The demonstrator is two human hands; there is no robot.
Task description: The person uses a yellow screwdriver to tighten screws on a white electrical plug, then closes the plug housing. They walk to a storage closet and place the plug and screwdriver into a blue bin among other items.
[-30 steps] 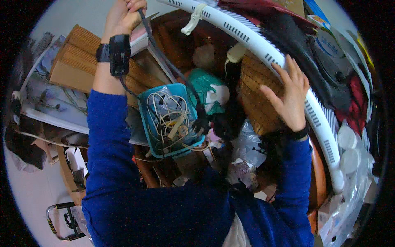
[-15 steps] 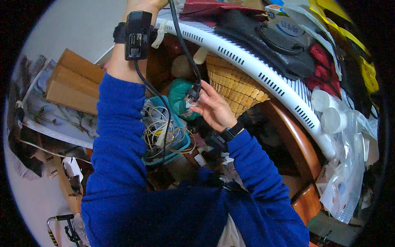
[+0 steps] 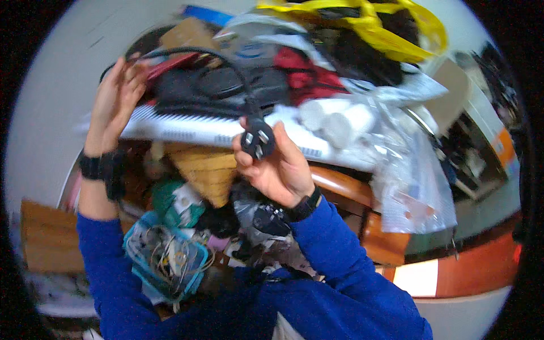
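In front of me my right hand [image 3: 277, 170] grips a black three-pin power plug [image 3: 258, 139], its metal pins facing me. From the plug a thick black power cord [image 3: 229, 62] arches up and left over the clutter. At the upper left my left hand [image 3: 120, 93], raised and blurred, has its curled fingers around the cord. A little cord loops out past its far side. Below lies a light-blue basket [image 3: 198, 272] with tangled pale cables [image 3: 170, 255]. Beside the basket sits a green plastic bag [image 3: 164, 204].
A white slotted panel [image 3: 195, 131] spans the middle, piled with black bags [image 3: 221, 85] and red cloth [image 3: 309, 79]. Clear plastic packaging [image 3: 419, 198] hangs at right. A yellow bag [image 3: 391, 34] lies at the back. Cardboard [image 3: 48, 232] stands at left, brown wood [image 3: 345, 187] under the panel.
My view has swung to the right. My left hand has come down into full view at left, and my right hand has lifted the plug and turned its pins toward me.
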